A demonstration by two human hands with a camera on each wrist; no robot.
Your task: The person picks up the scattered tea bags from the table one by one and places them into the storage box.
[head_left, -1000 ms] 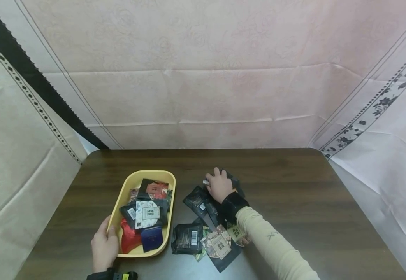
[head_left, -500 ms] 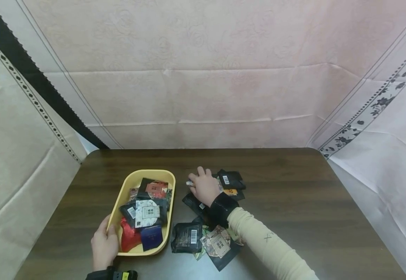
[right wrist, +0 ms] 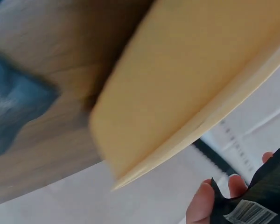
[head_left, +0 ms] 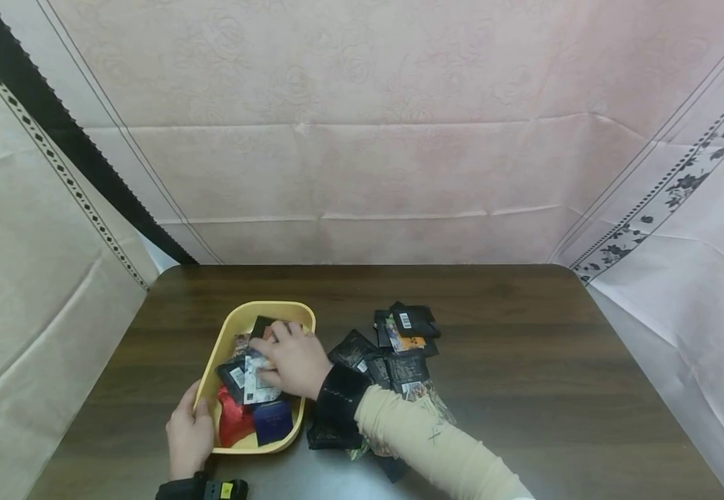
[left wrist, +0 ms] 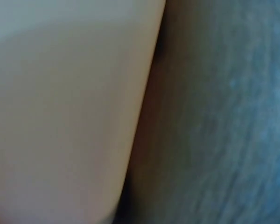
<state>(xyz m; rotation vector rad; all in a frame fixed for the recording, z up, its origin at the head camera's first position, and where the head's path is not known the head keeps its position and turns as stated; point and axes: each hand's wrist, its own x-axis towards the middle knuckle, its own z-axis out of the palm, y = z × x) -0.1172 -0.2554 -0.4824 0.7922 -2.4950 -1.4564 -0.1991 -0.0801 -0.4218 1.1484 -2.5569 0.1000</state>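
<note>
My left hand (head_left: 188, 434) grips the left side of a yellow plastic basket (head_left: 280, 310). Over the basket's right rim reaches my right hand (head_left: 295, 361), its fingers above the packets inside. The right wrist view shows it pinching a small black packet (right wrist: 261, 200) with a barcode; in the head view the hand mostly hides this packet. In the basket lie a red packet (head_left: 234, 420), a navy packet (head_left: 273, 422) and a dark packet with a white patterned label (head_left: 257, 382). The left wrist view has only a blurred basket wall (left wrist: 70, 116) and tabletop.
Right of the basket, several black packets (head_left: 407, 368) lie in a loose pile on the brown wooden table (head_left: 524, 389). Behind them is a stack with an orange-printed packet (head_left: 407, 340). My right forearm covers the pile's near part. A pale patterned cloth (head_left: 362, 173) hangs behind the table.
My right hand has moved left from the pile to above the basket, carrying the black packet. More of the pile shows now. My left hand stays on the basket.
</note>
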